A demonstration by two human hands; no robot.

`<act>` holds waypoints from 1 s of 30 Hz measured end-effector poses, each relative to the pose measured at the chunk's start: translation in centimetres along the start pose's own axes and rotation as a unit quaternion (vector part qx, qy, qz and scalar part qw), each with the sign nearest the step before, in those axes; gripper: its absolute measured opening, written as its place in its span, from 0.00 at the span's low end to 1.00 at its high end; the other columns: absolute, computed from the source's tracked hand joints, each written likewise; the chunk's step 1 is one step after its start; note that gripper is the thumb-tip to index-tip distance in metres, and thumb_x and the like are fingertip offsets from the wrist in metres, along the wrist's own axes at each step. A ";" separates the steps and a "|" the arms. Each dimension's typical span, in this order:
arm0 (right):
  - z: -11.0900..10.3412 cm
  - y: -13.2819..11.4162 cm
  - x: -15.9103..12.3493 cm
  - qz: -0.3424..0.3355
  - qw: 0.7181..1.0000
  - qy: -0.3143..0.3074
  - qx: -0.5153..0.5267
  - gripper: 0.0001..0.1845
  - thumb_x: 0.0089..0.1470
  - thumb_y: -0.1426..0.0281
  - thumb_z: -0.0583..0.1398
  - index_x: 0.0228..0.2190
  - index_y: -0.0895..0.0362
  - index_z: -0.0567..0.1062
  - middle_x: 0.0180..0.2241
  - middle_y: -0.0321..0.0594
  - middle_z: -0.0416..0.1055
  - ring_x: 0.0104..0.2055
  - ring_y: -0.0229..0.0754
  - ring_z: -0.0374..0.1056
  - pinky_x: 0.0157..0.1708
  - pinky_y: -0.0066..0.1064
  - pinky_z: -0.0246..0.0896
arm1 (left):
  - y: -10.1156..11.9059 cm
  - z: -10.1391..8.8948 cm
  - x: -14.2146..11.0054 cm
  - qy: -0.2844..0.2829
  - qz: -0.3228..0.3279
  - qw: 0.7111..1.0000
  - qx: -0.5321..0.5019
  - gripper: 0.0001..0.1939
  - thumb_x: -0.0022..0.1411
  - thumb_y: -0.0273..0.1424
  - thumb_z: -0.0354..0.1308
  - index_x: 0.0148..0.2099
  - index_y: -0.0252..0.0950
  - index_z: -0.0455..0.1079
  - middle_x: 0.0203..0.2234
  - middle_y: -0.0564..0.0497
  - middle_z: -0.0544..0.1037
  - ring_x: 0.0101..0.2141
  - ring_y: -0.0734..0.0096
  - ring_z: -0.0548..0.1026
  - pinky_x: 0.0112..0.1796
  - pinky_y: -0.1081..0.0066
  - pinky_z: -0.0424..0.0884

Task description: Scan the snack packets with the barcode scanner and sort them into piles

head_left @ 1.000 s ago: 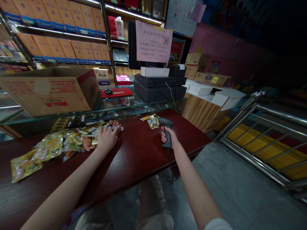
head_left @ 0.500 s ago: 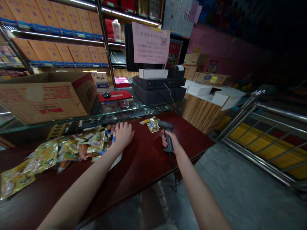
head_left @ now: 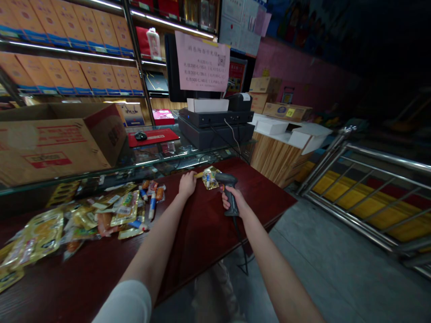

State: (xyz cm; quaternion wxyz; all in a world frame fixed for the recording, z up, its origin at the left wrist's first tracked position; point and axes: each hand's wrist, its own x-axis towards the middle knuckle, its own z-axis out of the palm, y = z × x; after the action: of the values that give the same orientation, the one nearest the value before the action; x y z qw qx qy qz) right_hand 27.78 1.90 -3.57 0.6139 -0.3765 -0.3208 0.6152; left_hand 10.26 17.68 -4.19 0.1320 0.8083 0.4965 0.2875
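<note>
My right hand (head_left: 234, 202) is wrapped round the grip of a dark barcode scanner (head_left: 229, 179), whose head points left over the table. The fingers of my left hand (head_left: 187, 185) are closed on the near end of a thin yellow snack stick (head_left: 199, 175). Right beside that stick lies a small gold snack packet (head_left: 211, 177), close to the scanner's head. To the left is a loose heap of packaged snacks (head_left: 126, 208) in gold and clear wrappers. Blue-and-white tubes (head_left: 152, 206) and small orange-brown wrapped pieces (head_left: 160, 194) lie at its right edge.
The dark red table (head_left: 198, 233) meets a glass counter (head_left: 161, 157) with a large cardboard box (head_left: 60, 139), a mouse (head_left: 140, 135) and a cash drawer (head_left: 215, 134). The scanner's cable (head_left: 243, 242) hangs over the front edge. A metal railing (head_left: 370, 197) stands right.
My left hand has moved right from the snack heap to the yellow stick and closed on it. My right hand keeps hold of the barcode scanner. The view has shifted slightly.
</note>
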 end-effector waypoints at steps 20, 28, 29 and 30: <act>-0.4 0.4 -0.8 0.084 0.983 -0.155 -0.049 0.19 0.55 0.56 0.59 0.41 0.57 0.68 0.16 0.24 0.60 0.11 0.30 0.50 0.12 0.24 0.49 | -0.7 -3.2 -7.5 -0.051 -0.143 0.795 -0.587 0.13 0.58 0.34 0.63 0.43 0.35 0.67 0.33 0.50 0.81 0.32 0.71 0.81 0.42 0.64 0.77; -0.4 0.1 -0.7 0.113 0.974 -0.183 -0.069 0.20 0.55 0.54 0.59 0.40 0.57 0.67 0.16 0.25 0.61 0.11 0.30 0.51 0.12 0.24 0.49 | -1.3 -3.0 -7.3 -0.034 -0.178 0.763 -0.620 0.09 0.59 0.27 0.61 0.36 0.35 0.61 0.30 0.49 0.80 0.34 0.71 0.81 0.47 0.59 0.75; -0.4 0.1 -0.7 0.114 0.974 -0.182 -0.071 0.20 0.55 0.54 0.60 0.39 0.57 0.67 0.16 0.25 0.61 0.11 0.30 0.51 0.12 0.24 0.49 | -1.3 -2.9 -7.2 -0.029 -0.183 0.759 -0.625 0.09 0.59 0.26 0.61 0.35 0.34 0.61 0.30 0.49 0.80 0.34 0.70 0.81 0.48 0.59 0.75; -0.3 0.1 -0.7 0.116 0.974 -0.181 -0.072 0.20 0.54 0.54 0.60 0.38 0.57 0.67 0.16 0.25 0.61 0.11 0.30 0.51 0.12 0.24 0.49 | -1.3 -2.8 -7.0 -0.022 -0.191 0.755 -0.627 0.09 0.59 0.25 0.60 0.35 0.34 0.61 0.30 0.49 0.80 0.34 0.70 0.81 0.48 0.58 0.75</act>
State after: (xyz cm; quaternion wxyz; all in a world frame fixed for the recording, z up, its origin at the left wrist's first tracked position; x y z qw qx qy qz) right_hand 27.97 1.17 -3.77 0.4412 -0.3370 -0.4244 0.7154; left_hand 5.26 11.91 -4.94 0.6726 0.4389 0.3456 0.4852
